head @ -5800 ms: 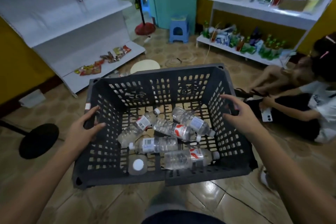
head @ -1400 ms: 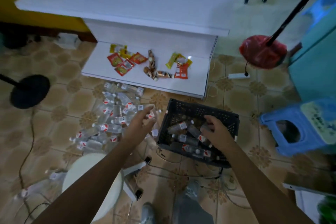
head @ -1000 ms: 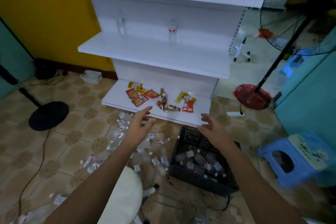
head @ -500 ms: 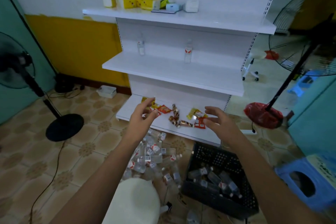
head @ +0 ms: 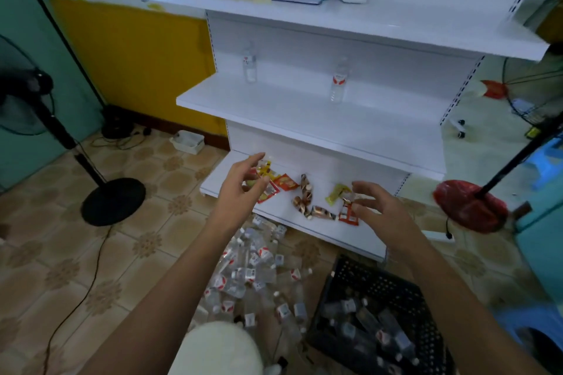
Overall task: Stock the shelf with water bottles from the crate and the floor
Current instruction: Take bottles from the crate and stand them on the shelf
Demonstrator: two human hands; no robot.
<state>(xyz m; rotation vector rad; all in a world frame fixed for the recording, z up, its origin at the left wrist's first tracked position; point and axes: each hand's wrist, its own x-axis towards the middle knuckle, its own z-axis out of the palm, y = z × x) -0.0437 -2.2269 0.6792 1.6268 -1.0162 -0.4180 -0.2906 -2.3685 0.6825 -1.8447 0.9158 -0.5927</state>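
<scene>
- Head view shows me the white shelf point(head: 307, 119); its middle board carries two upright water bottles, the left bottle point(head: 249, 65) and the right bottle point(head: 338, 82), well apart.
- On the floor I see a pile of bottles point(head: 253, 271) in front of the lowest board.
- Just beside it, at right, the black crate point(head: 377, 286) has more bottles lying inside.
- My left hand point(head: 240, 189) and right hand point(head: 376, 208) hang above the snack packets point(head: 304, 196); the fingers are spread, loose, and grip nothing.
</scene>
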